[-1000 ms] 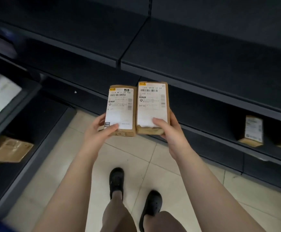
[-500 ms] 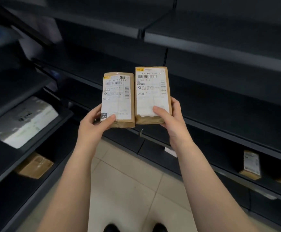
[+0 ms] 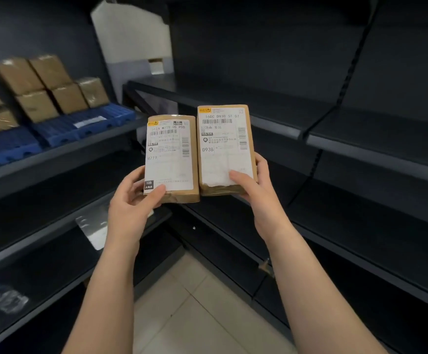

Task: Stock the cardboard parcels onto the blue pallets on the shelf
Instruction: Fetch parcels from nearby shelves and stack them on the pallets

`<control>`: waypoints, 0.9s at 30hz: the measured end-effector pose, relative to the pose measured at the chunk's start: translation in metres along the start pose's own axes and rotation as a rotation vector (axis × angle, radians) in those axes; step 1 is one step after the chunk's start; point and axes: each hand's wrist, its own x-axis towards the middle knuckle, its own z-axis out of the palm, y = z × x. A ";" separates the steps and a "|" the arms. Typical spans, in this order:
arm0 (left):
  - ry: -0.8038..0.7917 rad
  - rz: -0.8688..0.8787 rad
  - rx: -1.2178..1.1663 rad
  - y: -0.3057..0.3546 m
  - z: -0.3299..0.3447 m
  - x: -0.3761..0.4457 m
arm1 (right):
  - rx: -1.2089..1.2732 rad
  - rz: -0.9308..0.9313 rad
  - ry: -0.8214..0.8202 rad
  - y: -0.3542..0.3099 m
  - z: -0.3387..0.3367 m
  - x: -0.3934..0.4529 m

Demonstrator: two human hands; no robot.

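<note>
The left hand grips a labelled parcel by its lower end, thumb on the label; the right hand grips a second parcel the same way, the two side by side. Up left, boxes sit on blue pallets on a dark shelf.

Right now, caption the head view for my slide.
Left hand and right hand each hold a labelled parcel near blue pallets.

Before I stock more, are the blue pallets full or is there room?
Room: boxes cover the back, but the blue pallets show a bare front strip.
</note>
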 end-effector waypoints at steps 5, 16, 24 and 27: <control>0.056 0.053 -0.020 0.014 -0.054 0.014 | 0.032 -0.039 -0.119 -0.007 0.057 0.018; 0.243 0.099 -0.040 0.025 -0.162 0.035 | 0.111 -0.099 -0.292 0.000 0.172 0.045; 0.396 0.095 -0.047 0.024 -0.209 0.051 | 0.184 -0.051 -0.359 0.013 0.235 0.070; 0.464 0.089 -0.042 0.022 -0.222 0.063 | 0.213 -0.016 -0.388 0.020 0.258 0.085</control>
